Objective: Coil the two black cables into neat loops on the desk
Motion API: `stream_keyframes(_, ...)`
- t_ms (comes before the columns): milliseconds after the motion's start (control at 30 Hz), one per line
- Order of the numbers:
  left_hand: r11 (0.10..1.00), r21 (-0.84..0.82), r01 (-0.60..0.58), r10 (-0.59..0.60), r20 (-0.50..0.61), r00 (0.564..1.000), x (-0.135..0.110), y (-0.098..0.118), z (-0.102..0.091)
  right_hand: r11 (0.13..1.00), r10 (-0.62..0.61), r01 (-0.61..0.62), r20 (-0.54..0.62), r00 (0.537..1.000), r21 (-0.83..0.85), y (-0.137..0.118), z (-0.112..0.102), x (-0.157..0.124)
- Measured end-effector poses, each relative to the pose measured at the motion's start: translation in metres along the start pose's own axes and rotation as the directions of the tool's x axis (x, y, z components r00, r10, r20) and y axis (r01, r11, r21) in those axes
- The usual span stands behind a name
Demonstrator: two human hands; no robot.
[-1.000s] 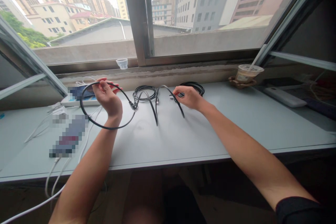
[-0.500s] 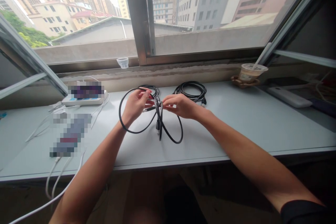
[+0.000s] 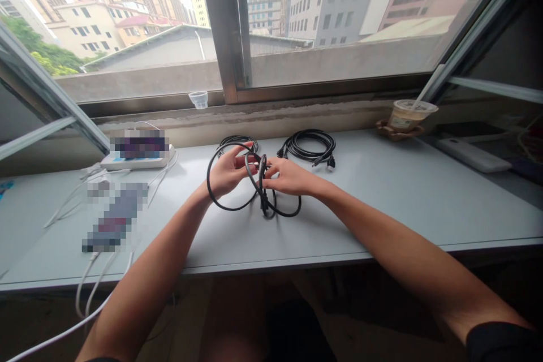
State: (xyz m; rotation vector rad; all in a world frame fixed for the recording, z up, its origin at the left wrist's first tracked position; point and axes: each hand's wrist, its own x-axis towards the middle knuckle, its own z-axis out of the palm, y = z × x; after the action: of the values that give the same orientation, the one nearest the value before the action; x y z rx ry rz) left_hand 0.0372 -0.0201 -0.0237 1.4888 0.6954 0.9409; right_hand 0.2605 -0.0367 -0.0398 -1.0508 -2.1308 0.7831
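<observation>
Loops of a black cable (image 3: 232,209) hang between my two hands, above the middle of the white table. My left hand (image 3: 229,172) is inside the large left loop, its fingers curled onto the cable where the strands cross. From the other side my right hand (image 3: 286,176) grips the same bundle with thumb and fingers. A dark plug (image 3: 263,201) dangles below the crossing. Just behind my hands lie two coiled black cables, one coil (image 3: 237,139) partly hidden by my left hand, the other coil (image 3: 311,146) to the right with its connectors showing.
A power strip (image 3: 159,163) and a blurred-out device (image 3: 116,218) with white cables lie on the table (image 3: 382,198) at left. A drink cup (image 3: 406,116) with a straw stands in a cardboard holder at back right. A clear small cup (image 3: 198,100) sits on the windowsill.
Both hands have shifted slightly, and the cable loops between them have been drawn in and rearranged. The hanging loops sit a little higher and further right.
</observation>
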Motion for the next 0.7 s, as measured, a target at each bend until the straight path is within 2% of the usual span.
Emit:
stream_keyframes(133,0.999,-0.042,-0.026,0.026,0.008,1.000,0.002,0.002,0.001,0.961,0.065,-0.064,0.006,0.998,0.270,-0.002,-0.005,0.003)
stream_keyframes(267,0.994,-0.079,-0.071,0.071,0.005,0.997,0.004,0.003,-0.001,0.830,0.162,-0.153,0.030,0.986,0.537,-0.006,-0.011,0.003)
stream_keyframes(333,0.993,-0.093,-0.072,0.073,0.008,0.997,0.004,0.003,0.000,0.780,0.182,-0.165,0.033,0.983,0.604,-0.005,-0.012,0.002)
stream_keyframes(433,0.994,-0.091,-0.065,0.068,0.026,0.997,0.003,0.004,0.001,0.757,0.179,-0.180,0.065,0.982,0.628,-0.001,-0.016,0.001)
stream_keyframes(567,0.995,0.041,-0.086,0.083,0.067,0.994,0.003,0.007,-0.007,0.728,0.157,-0.193,0.113,0.981,0.658,0.006,-0.023,0.000)
stream_keyframes(700,0.942,0.293,-0.167,0.164,0.036,0.986,0.006,0.007,-0.033,0.592,0.222,-0.151,0.020,0.975,0.791,0.015,-0.039,0.000)
